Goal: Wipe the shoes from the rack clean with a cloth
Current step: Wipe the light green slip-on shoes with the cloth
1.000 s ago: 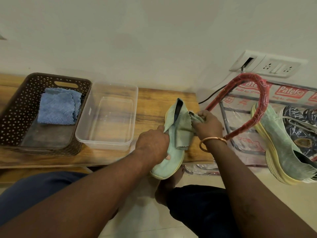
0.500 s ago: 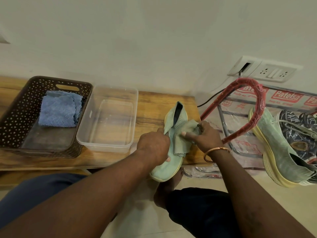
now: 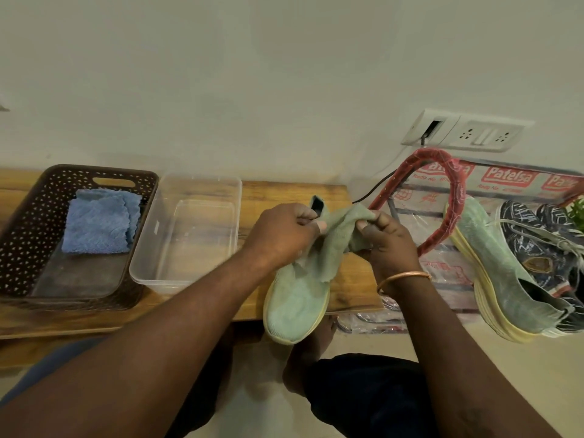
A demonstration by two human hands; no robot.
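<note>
The wooden bench [image 3: 284, 192] carries the green shoe [image 3: 297, 301] at its right end, toe hanging past the front edge. The rack [image 3: 436, 154] stands just beside it and the clear tub [image 3: 196, 178] lies to the left. The left hand [image 3: 284, 229] pinches the green cloth [image 3: 338, 245] and the right hand [image 3: 387, 245] grips it. Neither plainly steadies the shoe, so a hard wipe could tip it off. The only free room is toward the person.

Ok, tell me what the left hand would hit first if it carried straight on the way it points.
The left hand points right, at the pale green cloth bunched at its fingers; just beyond is the right hand gripping that cloth. Depth looks level, though uncertain.
</note>
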